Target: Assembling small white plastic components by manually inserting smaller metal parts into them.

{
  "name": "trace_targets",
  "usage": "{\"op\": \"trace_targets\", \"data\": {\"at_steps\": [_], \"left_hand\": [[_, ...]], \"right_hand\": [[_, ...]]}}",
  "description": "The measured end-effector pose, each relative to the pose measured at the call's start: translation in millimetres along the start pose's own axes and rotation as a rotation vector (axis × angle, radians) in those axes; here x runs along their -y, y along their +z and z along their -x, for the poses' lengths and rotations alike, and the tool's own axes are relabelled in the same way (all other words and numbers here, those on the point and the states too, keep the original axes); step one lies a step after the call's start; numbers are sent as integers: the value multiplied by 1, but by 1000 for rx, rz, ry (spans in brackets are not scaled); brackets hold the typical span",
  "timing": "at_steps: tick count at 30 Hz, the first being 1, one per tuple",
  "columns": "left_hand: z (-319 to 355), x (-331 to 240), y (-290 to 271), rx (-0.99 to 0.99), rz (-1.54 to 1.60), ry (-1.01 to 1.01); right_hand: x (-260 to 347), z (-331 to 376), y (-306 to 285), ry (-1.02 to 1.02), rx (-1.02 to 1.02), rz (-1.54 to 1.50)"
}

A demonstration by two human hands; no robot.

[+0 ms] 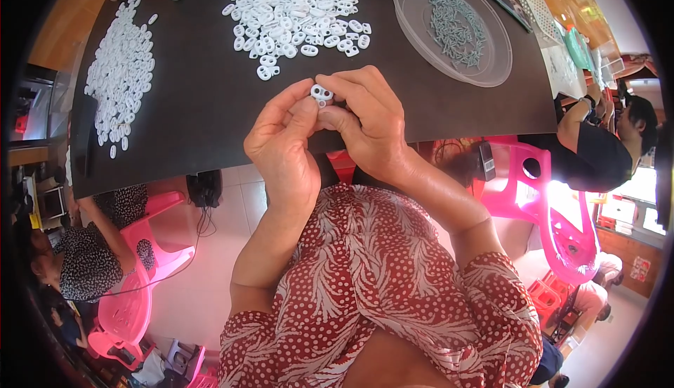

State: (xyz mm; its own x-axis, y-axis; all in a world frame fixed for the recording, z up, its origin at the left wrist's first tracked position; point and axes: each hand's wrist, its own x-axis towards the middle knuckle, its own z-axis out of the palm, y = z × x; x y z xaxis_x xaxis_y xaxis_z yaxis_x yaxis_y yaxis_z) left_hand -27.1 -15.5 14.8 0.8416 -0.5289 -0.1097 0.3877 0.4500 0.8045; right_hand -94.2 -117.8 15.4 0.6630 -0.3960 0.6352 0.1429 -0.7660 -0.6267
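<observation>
Between the fingertips of both hands, just over the table's near edge, is a small white plastic piece (321,94) with round holes. My left hand (286,132) pinches its left side with thumb and forefinger. From the other side my right hand (368,118) grips it, fingers curled and thumb beneath. The fingers hide part of the piece. Beyond my hands lies a heap of white oval two-holed plastic pieces (295,19). A second pile of white oval pieces (125,72) spreads along the left side of the table.
Small grey-green screws (456,27) lie in a round clear plastic lid (414,19) on the dark table (189,100). A phone (507,2) and a white perforated basket (531,2) stand at the far right. Other people sit at both sides, near pink plastic chairs (133,304).
</observation>
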Motion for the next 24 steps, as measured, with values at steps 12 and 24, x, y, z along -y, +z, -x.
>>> {"op": "trace_targets", "data": {"at_steps": [12,24], "left_hand": [[2,0,-5,77,-83,38],[-4,-2,-11,167,-164,59]], "right_hand": [[0,7,3,-16,-27,21],[2,10,1,70,14,-39]]}}
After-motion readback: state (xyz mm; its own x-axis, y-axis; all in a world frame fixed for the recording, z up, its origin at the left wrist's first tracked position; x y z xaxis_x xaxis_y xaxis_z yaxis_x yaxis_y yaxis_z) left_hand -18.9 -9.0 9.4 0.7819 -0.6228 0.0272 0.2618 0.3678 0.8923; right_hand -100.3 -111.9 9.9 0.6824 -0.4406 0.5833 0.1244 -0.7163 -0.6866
